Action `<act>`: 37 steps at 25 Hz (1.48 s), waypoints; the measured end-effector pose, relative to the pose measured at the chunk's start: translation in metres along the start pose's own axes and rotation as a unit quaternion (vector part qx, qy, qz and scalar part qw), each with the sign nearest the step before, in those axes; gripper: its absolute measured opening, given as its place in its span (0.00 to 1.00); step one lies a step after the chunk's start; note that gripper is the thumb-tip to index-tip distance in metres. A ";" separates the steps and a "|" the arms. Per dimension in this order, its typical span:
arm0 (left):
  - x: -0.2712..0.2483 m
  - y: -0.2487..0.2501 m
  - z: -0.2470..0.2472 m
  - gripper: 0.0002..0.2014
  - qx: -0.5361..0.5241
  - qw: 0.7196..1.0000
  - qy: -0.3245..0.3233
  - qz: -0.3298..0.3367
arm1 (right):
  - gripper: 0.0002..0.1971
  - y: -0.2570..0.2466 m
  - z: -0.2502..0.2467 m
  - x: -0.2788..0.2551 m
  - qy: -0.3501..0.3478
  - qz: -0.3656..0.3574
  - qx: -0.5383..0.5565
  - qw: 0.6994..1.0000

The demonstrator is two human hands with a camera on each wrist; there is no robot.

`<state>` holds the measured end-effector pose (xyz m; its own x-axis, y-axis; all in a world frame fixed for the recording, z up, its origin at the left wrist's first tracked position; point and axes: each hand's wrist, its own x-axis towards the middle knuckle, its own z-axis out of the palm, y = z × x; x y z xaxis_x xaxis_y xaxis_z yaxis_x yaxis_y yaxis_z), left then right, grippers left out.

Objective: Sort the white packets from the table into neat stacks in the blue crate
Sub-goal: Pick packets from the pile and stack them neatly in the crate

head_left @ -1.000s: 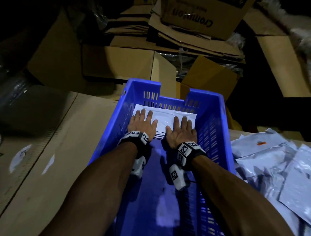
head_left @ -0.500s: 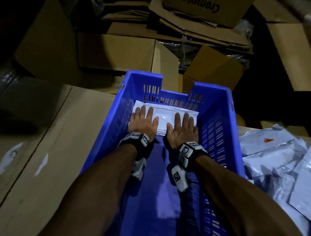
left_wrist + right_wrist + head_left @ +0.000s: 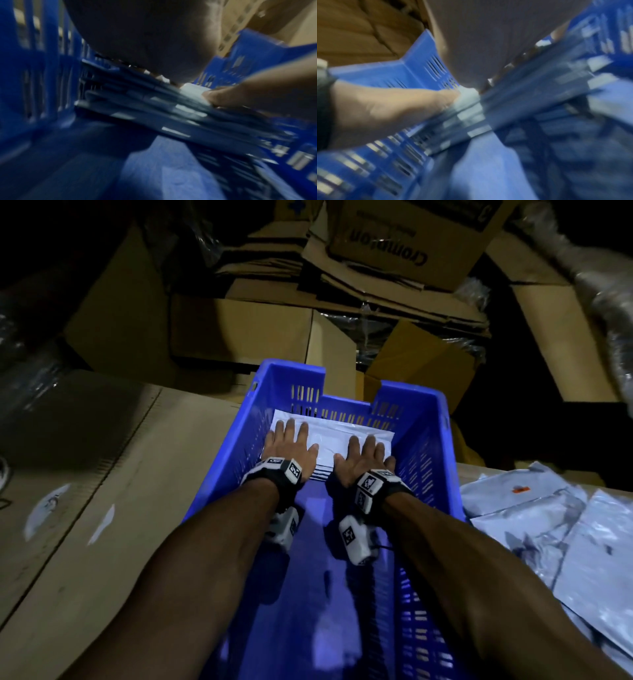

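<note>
A stack of white packets [image 3: 337,440] was pressed flat at the far end of the blue crate [image 3: 424,446]; left hand [image 3: 289,451] and right hand [image 3: 363,462] were laid on top, fingers straight and spread; loose packets [image 3: 548,529] were left on the table at right.

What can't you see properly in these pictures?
- Head view: the left hand and right hand lie flat on the packet stack, hiding much of its top.
- Wrist views: motion blur; the packets cannot be counted.
- Head view: loose packets run off the right edge.
- Blue crate: its near end is cut off.
</note>
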<state>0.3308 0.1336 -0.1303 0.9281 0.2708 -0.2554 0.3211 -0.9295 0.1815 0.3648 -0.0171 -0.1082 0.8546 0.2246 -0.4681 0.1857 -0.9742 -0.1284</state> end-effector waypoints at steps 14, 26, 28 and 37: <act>-0.139 0.074 -0.141 0.16 0.043 0.978 0.165 0.117 | 0.18 0.054 -0.125 -0.164 0.160 -0.021 0.070 0.984; -0.268 0.267 -0.116 0.17 0.082 0.916 0.140 0.368 | 0.20 0.261 0.007 -0.343 0.295 0.179 0.213 0.914; -0.265 0.309 -0.095 0.18 0.093 0.916 0.100 0.376 | 0.21 0.295 0.023 -0.344 0.280 0.220 0.207 0.911; -0.180 0.398 0.010 0.31 0.002 0.972 -0.079 0.223 | 0.27 0.428 0.017 -0.317 0.258 0.311 0.325 0.855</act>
<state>0.2892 -0.2876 -0.0215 0.9345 -0.2002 -0.2943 -0.1072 -0.9467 0.3038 0.1653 -0.5049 -0.0300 0.8217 -0.5350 -0.1965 -0.5478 -0.6463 -0.5313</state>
